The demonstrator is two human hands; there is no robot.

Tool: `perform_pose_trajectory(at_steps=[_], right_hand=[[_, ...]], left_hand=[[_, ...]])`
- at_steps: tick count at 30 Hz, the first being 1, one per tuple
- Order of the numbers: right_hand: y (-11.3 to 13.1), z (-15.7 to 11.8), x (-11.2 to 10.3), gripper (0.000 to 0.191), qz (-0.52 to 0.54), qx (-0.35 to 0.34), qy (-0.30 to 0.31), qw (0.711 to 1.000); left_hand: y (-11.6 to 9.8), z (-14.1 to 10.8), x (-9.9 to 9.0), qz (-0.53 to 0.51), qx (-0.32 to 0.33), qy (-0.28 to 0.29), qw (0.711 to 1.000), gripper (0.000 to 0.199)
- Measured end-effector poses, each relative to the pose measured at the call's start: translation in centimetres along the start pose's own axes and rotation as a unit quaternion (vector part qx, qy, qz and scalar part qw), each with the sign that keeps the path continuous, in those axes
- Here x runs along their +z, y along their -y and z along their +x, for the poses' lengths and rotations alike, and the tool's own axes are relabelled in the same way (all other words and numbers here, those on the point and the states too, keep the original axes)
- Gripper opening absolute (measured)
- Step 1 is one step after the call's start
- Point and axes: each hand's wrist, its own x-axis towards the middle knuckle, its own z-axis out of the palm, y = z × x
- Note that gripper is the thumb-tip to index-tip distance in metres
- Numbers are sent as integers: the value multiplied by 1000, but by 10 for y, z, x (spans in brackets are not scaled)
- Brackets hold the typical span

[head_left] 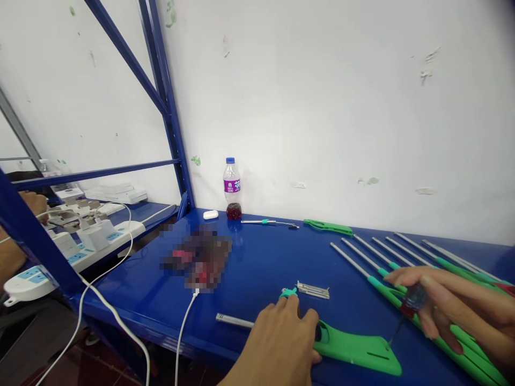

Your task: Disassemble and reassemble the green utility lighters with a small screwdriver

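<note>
My left hand (277, 340) lies over a long-neck lighter near the front edge of the table, fingers closed around its middle. The metal tube sticks out to the left, and its green handle (362, 347) shows to the right. In my right hand (446, 305) is a screwdriver (414, 300) with a dark, see-through handle. Its thin shaft slants down to the far end of the green handle. Just beyond my left fingers are a small teal part (288, 292) and a clear plastic piece (314, 290).
Several green lighters (388, 292) lie side by side under and beyond my right hand. A green half-shell (328, 227), a thin metal rod assembly (259, 221), a bottle (232, 190) and a white case (210, 214) sit near the wall. White cables and a power strip (76, 257) are leftward.
</note>
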Motion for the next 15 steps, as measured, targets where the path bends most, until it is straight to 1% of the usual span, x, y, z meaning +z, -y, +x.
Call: perform_pose_trajectory(at_steps=[2,3,6,11,15], right_hand=[[-1,1,-1,41,0,13,48,999],[-2,1,-2,40,0,12,53,999],[-3,2,-3,38,-7,0,25,1000],[2,0,-1,44,-57,25,-11,998],[1,-2,-4,46,-46,39,14,998]], left_hand=[[0,0,0,-2,3,0,1000,42],[0,-1,0,-3,3,-1,1000,43],[-2,-2,-1,-3,4,-4,1000,44],[-2,-3,-1,-7,13,-7,1000,43],[0,-6,1,-23,23,-21,999,42]])
